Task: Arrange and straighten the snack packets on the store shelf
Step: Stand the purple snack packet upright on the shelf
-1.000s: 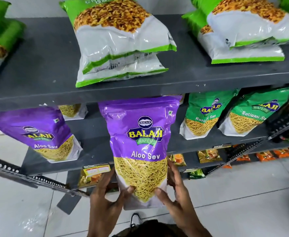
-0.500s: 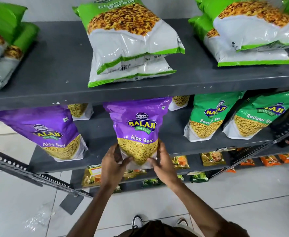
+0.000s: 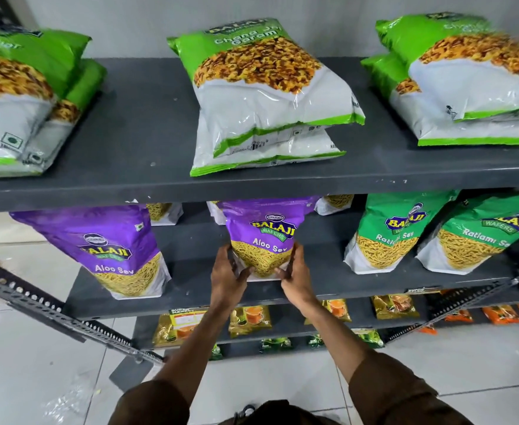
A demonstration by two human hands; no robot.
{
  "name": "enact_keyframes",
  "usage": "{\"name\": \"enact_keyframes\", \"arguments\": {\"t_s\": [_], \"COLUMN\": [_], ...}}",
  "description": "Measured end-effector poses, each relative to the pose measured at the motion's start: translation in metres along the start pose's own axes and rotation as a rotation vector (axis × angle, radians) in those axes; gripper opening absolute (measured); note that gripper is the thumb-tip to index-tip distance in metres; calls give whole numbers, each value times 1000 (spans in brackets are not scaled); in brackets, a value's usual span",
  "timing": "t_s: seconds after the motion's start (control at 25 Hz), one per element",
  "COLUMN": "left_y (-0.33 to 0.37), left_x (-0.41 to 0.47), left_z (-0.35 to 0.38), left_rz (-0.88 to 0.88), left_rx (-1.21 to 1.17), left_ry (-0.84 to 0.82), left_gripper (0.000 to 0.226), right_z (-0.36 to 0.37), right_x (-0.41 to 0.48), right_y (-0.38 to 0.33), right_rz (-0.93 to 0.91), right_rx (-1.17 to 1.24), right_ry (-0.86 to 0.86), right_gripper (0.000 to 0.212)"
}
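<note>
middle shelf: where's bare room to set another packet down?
Bare gaps lie either side of the held purple packet, gripped by left hand and right hand: toward the left purple packet and toward the green packets. Crowded at right.

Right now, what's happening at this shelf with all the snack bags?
A person is stocking a store rack. Both hands, left hand and right hand, grip the lower sides of a purple Aloo Sev packet, standing it upright on the middle shelf. Another Aloo Sev packet stands to its left and green Ratlami Sev packets to its right. Chana Jor Garam bags lie stacked on the shelf above.
</note>
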State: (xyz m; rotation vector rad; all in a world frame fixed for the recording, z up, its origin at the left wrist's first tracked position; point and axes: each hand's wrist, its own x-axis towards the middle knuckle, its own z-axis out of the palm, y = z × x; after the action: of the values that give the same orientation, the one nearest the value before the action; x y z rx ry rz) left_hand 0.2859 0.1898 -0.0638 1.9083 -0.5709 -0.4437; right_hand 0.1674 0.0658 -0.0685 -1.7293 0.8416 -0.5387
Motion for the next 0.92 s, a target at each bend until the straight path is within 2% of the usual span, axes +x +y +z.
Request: {"name": "enact_keyframes", "arguments": {"t_s": [0.16,0.28,0.48,0.76,0.92], "left_y": [-1,1,-1,-12,-15], "left_x": [-1,0,-3,-5,-4], "left_z": [-4,-9,1,-16,-23], "left_rz": [42,30,-36,-68,-92], "left_rx": [163,168,24,35,16], "left_ry": [-29,-30,-1,115,85], "left_gripper": [82,84,59,44,50], "right_z": [-10,-19,-8,24,30], "right_x": [1,0,-2,-10,-11], "right_y": [2,12,15,-3,-7], "right_rz": [-2,5,18,-14,-17], "right_rx": [39,98,23,5,-10], "right_ry": [-41,12,-19,-43,-81], "right_gripper": [89,79,58,58,62]}}
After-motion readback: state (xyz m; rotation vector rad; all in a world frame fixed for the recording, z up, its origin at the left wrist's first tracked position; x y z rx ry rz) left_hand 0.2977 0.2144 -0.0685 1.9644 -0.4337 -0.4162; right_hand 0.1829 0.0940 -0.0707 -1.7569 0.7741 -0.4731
